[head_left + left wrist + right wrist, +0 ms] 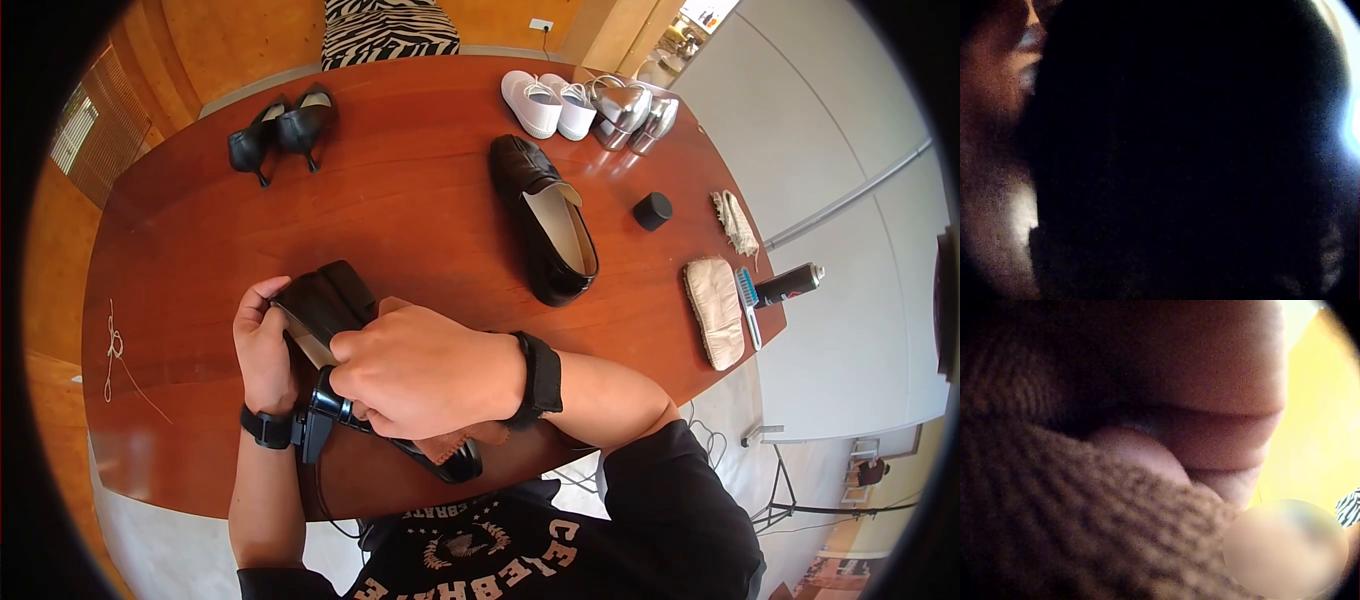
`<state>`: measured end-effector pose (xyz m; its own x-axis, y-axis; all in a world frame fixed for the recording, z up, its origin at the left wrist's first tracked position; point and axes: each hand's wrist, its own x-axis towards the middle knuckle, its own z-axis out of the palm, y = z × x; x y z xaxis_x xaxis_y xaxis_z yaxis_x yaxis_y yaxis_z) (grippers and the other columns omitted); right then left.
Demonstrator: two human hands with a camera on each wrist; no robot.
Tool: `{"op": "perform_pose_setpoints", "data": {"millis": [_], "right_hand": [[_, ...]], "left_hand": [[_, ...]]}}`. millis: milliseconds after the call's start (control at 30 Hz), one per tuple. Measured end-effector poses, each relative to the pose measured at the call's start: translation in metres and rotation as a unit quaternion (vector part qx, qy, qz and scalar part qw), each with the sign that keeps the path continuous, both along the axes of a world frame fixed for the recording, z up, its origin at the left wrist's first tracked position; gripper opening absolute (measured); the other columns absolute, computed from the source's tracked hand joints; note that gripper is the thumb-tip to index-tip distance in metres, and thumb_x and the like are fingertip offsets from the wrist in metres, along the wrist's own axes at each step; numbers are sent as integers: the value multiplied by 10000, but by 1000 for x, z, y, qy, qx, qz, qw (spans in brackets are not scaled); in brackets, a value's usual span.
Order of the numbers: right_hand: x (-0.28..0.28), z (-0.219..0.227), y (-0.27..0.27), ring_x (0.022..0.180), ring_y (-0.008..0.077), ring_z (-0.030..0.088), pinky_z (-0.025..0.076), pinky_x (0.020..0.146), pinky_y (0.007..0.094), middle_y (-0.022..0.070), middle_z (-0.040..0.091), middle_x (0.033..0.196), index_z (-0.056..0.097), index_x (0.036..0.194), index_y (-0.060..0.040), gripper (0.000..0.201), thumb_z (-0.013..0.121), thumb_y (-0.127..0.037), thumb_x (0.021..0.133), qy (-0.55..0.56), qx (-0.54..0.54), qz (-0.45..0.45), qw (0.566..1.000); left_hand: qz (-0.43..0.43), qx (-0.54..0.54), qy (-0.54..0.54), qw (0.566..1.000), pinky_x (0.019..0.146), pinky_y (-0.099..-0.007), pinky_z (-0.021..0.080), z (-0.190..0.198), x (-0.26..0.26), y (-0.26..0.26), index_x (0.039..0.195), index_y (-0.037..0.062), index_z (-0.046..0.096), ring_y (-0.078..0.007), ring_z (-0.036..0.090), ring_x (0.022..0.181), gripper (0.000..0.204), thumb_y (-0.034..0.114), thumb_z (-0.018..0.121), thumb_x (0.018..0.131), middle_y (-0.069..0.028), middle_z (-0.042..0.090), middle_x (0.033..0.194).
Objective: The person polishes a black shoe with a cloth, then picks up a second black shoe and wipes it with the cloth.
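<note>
The left hand [265, 350] grips the heel end of a black shoe [318, 303], which is tilted near the worktop's [420, 200] near edge, its toe towards the person. The right hand [430, 370], fingers curled, holds a brown cloth [440, 447] against the shoe. The step in hand looks like wiping it; the next move probably calls for a steady left grip and fresh cloth on any unwiped leather. The left wrist view is too dark to add detail.

Across the worktop, a knotted string [115, 345] lies by the left edge and black heels [300, 125] stand near the far left corner. A black loafer [545, 220] sits right of centre; white shoes [540, 105] and silver shoes [622, 112] line the far edge. Towards the right edge are a black jar [653, 211], a cream rag [737, 225], a beige pad [713, 312], a brush [750, 310] and a spray can [788, 286].

Beyond stand a wooden wall [250, 45], a zebra-striped seat [390, 35] and, rightmost, a pale panel [840, 170].
</note>
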<state>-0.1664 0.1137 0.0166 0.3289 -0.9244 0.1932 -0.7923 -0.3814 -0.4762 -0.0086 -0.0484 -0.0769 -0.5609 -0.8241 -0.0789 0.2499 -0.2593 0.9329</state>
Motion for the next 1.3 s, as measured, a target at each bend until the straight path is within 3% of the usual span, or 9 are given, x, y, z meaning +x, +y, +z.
{"op": "perform_pose_setpoints", "data": {"millis": [1167,1300], "right_hand": [[1,1,0,714,287,680,485,705,436,84,613,778,680,709,-74,116,748,-169,708,1,11,4,1000],[-1,0,0,714,307,671,495,651,440,96,610,799,673,742,-68,113,738,-156,712,-6,-15,-5,1000]], "left_hand": [[11,-6,-19,1000,826,-284,542,-3,2,-3,1170,-4,619,-141,651,908,243,-29,447,1000,-80,682,1057],[7,-17,-16,1000,826,-282,543,-4,2,-4,1175,-8,619,-143,654,910,239,-30,470,989,-81,682,1059]]}}
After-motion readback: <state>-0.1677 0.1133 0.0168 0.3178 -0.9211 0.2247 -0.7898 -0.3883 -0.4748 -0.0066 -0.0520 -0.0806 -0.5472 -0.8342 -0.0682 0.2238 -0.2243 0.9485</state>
